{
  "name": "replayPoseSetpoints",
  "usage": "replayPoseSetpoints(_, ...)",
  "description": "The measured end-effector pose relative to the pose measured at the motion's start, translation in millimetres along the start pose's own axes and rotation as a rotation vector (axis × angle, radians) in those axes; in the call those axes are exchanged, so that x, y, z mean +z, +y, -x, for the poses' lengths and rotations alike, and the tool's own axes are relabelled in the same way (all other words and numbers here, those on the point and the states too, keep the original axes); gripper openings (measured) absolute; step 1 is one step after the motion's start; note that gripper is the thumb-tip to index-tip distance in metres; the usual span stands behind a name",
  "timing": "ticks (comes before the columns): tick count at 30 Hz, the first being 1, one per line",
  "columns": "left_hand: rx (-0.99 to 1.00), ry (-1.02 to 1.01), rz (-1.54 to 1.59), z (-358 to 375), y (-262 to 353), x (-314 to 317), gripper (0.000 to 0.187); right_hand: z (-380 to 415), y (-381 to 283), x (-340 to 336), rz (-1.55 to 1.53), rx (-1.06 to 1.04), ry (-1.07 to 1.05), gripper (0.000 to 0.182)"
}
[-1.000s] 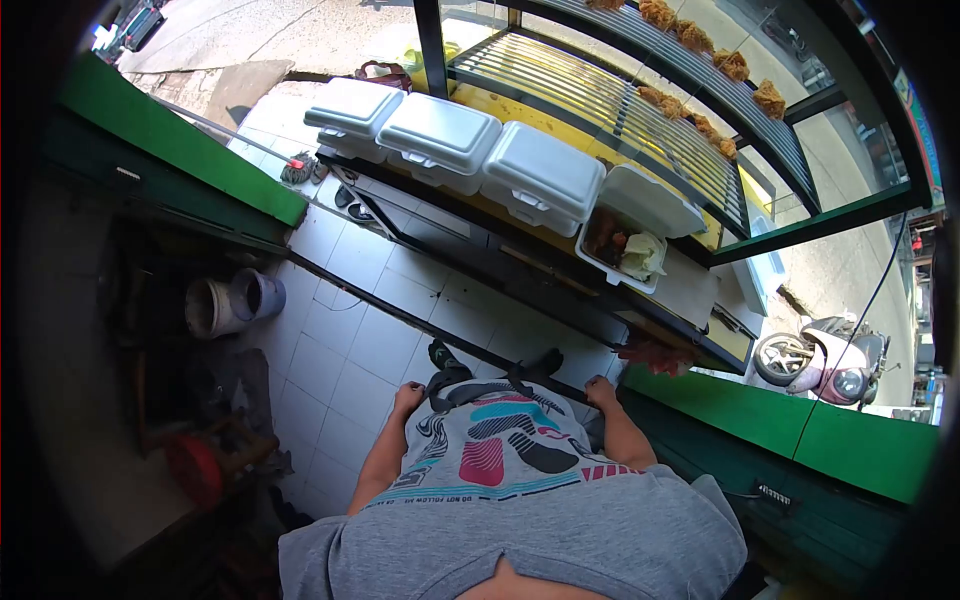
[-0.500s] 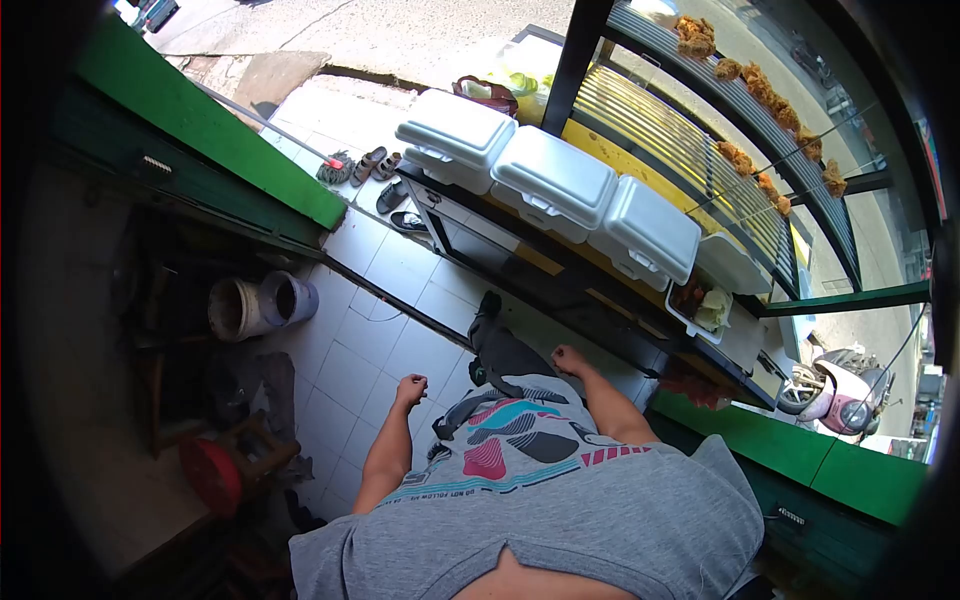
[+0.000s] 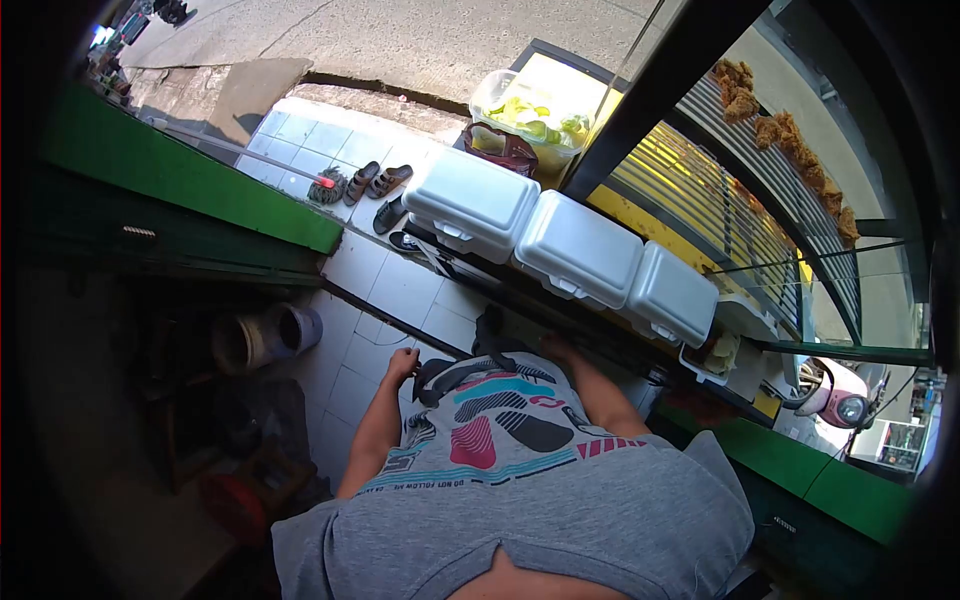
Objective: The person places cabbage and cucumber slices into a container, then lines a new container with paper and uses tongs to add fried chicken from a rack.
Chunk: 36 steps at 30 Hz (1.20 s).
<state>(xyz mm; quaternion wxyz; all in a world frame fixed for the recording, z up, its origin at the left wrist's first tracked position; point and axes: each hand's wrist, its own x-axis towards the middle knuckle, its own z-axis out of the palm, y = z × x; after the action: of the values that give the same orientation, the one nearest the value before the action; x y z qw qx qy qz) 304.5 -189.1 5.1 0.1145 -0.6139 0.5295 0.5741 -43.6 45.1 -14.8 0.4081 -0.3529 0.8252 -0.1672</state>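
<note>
My left hand [image 3: 403, 363] hangs beside my body over the white tiled floor, fingers loosely curled with nothing seen in them. On the other side, my right hand [image 3: 560, 348] hangs in shadow close to the counter front, its fingers curled and dim. Three closed white foam boxes stand in a row on the counter: the far box [image 3: 470, 203], the middle box [image 3: 580, 243] and the near box [image 3: 674, 293]. Beyond them is an open foam box [image 3: 712, 362] with pale green leaves in it. Neither hand touches the boxes.
Fried chicken pieces [image 3: 797, 145] lie on racks in the glass case. A clear tub [image 3: 490, 92] holds green vegetables. Sandals [image 3: 388, 181], a mop [image 3: 328, 186] and a raised door track [image 3: 395, 318] are on the floor. Buckets [image 3: 240, 343] stand at the left.
My view has moved forward and turned; the boxes appear lower and further right, and the vegetable tub shows more fully. Both hands have swung slightly, the right one into shadow by the counter.
</note>
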Motion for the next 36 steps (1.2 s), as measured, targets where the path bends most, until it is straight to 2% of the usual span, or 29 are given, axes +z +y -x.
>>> replayPoseSetpoints(6,0.126,-0.029,-0.146,-33,55,-32,0.034,-17,-8,7,-0.031,0.102,-0.025,0.035)
replayPoseSetpoints(8,0.121,-0.070,-0.177,-60,54,-37,0.035,-7,-21,7,-0.005,0.100,0.041,0.034)
replayPoseSetpoints(10,0.311,-0.068,-0.449,-72,66,-42,0.036,3,-34,2,0.026,0.106,0.122,0.034)
replayPoseSetpoints(12,0.323,-0.066,-0.513,-79,88,-51,0.038,9,-48,4,-0.015,0.230,0.026,0.034)
replayPoseSetpoints(13,0.359,-0.103,-0.523,-87,101,-60,0.037,5,-49,8,-0.033,0.246,0.046,0.034)
replayPoseSetpoints(14,0.389,-0.140,-0.536,-93,111,-71,0.037,3,-51,14,0.036,0.186,0.040,0.034)
replayPoseSetpoints(15,0.330,-0.203,-0.514,-93,132,-82,0.032,1,-59,23,0.106,0.126,0.033,0.035)
replayPoseSetpoints(16,0.346,-0.213,-0.537,-97,151,-95,0.032,0,-81,18,0.089,0.140,0.052,0.035)
replayPoseSetpoints(18,0.438,-0.335,-0.323,-106,183,-116,0.027,19,-150,-16,-0.007,0.111,-0.064,0.035)
replayPoseSetpoints(20,0.627,-0.297,-0.292,-118,218,-137,0.022,32,-218,-47,-0.140,0.130,-0.108,0.034)
replayPoseSetpoints(21,0.631,-0.317,-0.201,-89,256,-150,0.021,41,-258,-68,-0.157,0.096,-0.111,0.034)
replayPoseSetpoints(23,0.734,-0.332,-0.130,-80,305,-169,0.023,56,-326,-114,-0.193,0.003,-0.172,0.032)
replayPoseSetpoints(24,0.775,-0.316,-0.164,-73,333,-176,0.026,63,-354,-137,-0.212,-0.057,-0.230,0.032)
replayPoseSetpoints(26,0.901,-0.312,-0.210,-41,392,-184,0.025,69,-394,-176,-0.335,-0.249,-0.200,0.030)
replayPoseSetpoints(28,0.977,-0.379,-0.186,-19,441,-182,0.023,60,-419,-209,-0.479,-0.361,-0.105,0.026)
replayPoseSetpoints(30,1.169,-0.386,-0.172,-9,482,-169,0.021,39,-438,-243,-0.569,-0.401,0.038,0.024)
replayPoseSetpoints(32,1.250,-0.318,-0.213,1,517,-150,0.021,-6,-437,-272,-0.591,-0.337,0.229,0.024)
replayPoseSetpoints(34,1.309,-0.244,-0.216,1,541,-133,0.022,-56,-428,-297,-0.258,-0.282,0.492,0.022)
replayPoseSetpoints(36,1.171,-0.230,-0.236,-12,555,-116,0.022,-115,-405,-309,-0.009,-0.281,0.683,0.022)
